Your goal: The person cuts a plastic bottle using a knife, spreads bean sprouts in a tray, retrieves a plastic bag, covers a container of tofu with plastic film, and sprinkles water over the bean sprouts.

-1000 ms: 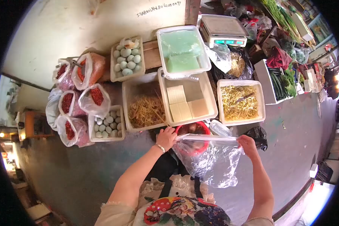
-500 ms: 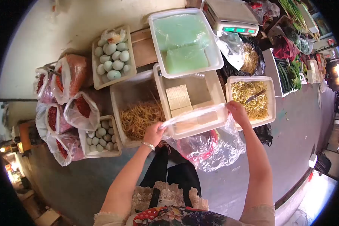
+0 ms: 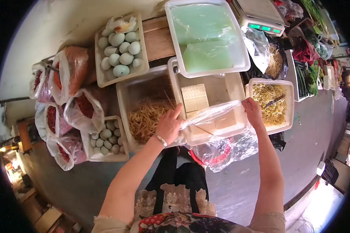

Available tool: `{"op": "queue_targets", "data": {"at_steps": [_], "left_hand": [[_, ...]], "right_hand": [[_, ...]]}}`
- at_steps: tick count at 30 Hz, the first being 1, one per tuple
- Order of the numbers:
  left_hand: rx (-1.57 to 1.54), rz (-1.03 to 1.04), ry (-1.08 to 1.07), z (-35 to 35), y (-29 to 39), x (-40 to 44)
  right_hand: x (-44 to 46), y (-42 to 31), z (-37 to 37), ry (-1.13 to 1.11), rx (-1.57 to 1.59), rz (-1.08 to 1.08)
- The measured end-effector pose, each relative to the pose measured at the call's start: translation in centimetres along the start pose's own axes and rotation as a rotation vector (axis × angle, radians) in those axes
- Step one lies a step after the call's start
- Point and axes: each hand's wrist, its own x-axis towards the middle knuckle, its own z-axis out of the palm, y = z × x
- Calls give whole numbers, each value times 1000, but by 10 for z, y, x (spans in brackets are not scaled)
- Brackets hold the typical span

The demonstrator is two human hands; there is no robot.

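A clear plastic sheet [image 3: 217, 112] stretches between my two hands across the front of a white plastic bin [image 3: 237, 87]. My left hand [image 3: 170, 125] grips its left end, with the index finger raised. At the other end, my right hand [image 3: 253, 112] pinches the sheet near the bin's right rim. The sheet hangs over the front edge in crumpled folds. Blocks of pale tofu [image 3: 194, 98] lie inside the bin, the nearer pieces partly behind the plastic. Below the sheet, part of a red rim [image 3: 198, 158] shows.
Bean sprouts fill a tub on the left [image 3: 146, 120] and a smaller tray on the right [image 3: 270, 103]. Green jelly [image 3: 206, 31] sits in a tray behind. Egg trays [image 3: 122, 48], bags of red spice [image 3: 83, 108] and a scale [image 3: 260, 15] stand around.
Both hands have lifted slightly relative to the bin, and the left index finger is now extended. The hanging plastic has shifted, exposing more red rim. The camera view has shifted a little.
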Motion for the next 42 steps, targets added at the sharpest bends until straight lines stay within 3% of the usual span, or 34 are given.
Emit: {"op": "queue_targets", "data": {"at_steps": [6, 9, 11, 12, 15, 17, 19, 23, 27, 28, 33, 37, 39, 42], "left_hand": [[-15, -72, 65, 10, -7, -33], [-31, -249, 127, -24, 6, -62], [-106, -552, 112, -31, 7, -74], [-96, -553, 208, -31, 1, -77], [-21, -672, 192, -39, 1, -76], [5, -567, 235, -40, 4, -73], [-171, -455, 65, -42, 8, -66], [-783, -475, -47, -16, -12, -34], [-997, -450, -66, -3, -39, 0], [-1147, -505, -163, -6, -47, 8], [-1163, -583, -57, -5, -65, 36], [-911, -554, 129, 2, -78, 61], [-782, -468, 344, 10, -85, 72], [-632, -427, 368, 5, -89, 91]], "right_hand": [[-9, -18, -4, -1, 36, 22], [-27, -48, 2, 13, 87, 12], [-41, -65, 14, -10, 368, -3], [-47, -71, 19, -98, 378, 24], [-54, -92, 25, -160, 258, -3], [-47, -77, 24, -149, 287, 31], [-34, -57, 17, -132, 305, 65], [3, -36, -9, -162, 217, 90], [45, -17, -10, -109, 197, 28], [54, -19, -8, -100, 186, 12], [93, -21, 15, 22, 68, -39], [108, -41, 26, 131, -38, -10], [109, -53, 31, 243, -58, -21], [124, -37, 32, 237, -108, -32]]}}
